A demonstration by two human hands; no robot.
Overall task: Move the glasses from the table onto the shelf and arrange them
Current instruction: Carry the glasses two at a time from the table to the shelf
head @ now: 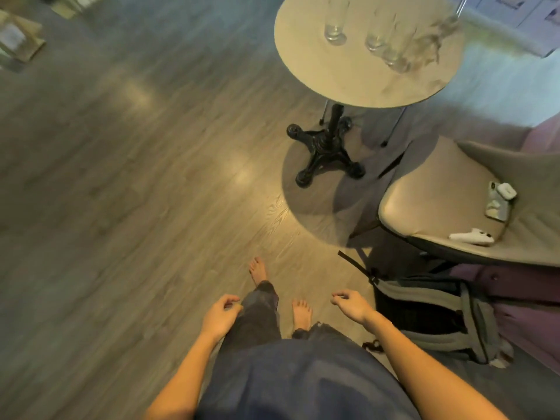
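Note:
Three clear tall glasses stand on a round beige table [348, 83] at the top of the head view: one glass [335, 28] to the left, a second glass [375, 37] and a third glass [394, 56] close together to its right. The picture is blurred there. My left hand [219, 316] and my right hand [351, 306] hang low near my legs, far below the table. Both hold nothing, with fingers loosely curled. No shelf is in view.
The table stands on a black cast-iron foot [324, 150]. A beige chair [472, 204] to the right carries small white devices. A grey backpack [436, 316] lies on the floor by my right arm. Wooden floor [136, 177] stretches to the left.

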